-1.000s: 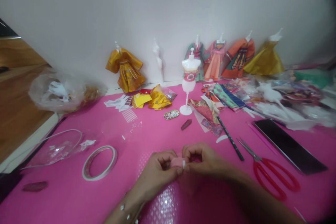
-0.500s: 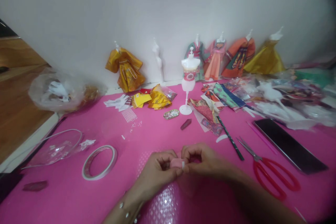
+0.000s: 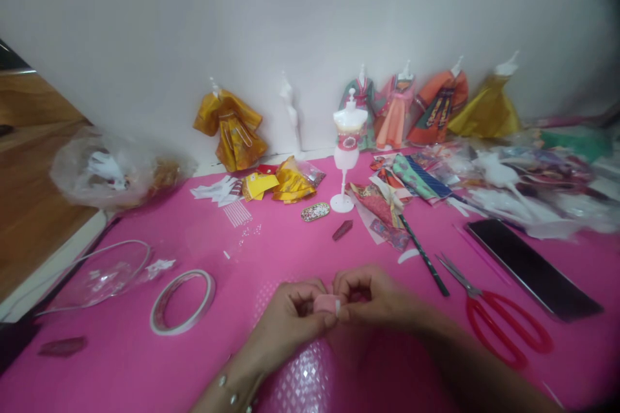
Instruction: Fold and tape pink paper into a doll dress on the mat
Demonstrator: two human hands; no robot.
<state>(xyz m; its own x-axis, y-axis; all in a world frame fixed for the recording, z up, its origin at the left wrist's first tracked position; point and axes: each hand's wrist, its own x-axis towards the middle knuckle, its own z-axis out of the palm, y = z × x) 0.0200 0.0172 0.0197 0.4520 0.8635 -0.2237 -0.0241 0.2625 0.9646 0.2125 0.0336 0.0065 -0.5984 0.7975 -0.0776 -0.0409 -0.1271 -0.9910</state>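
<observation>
A small piece of pink fabric (image 3: 325, 302) is pinched between my two hands near the table's front. My left hand (image 3: 295, 310) grips its left side between thumb and fingers. At its right end, by a narrow white strip (image 3: 338, 306), my right hand (image 3: 371, 297) closes thumb and fingertips on the fabric. Part of the fabric hangs below, dim and partly hidden by the hands. Beyond them stands a small white dress form (image 3: 349, 119) with a pink band round its waist, and a dark red fabric scrap (image 3: 342, 230) lies before it.
A tape roll (image 3: 183, 302) lies left of my hands. Red-handled scissors (image 3: 508, 326), a dark pencil (image 3: 425, 258) and a phone (image 3: 530, 268) are to the right. Several dressed doll forms lean on the wall, among them one in a gold robe (image 3: 230, 126). Plastic bags (image 3: 111, 168) sit far left.
Both hands keep their hold on the pink fabric, with barely any finger movement. The whole view has shifted very slightly.
</observation>
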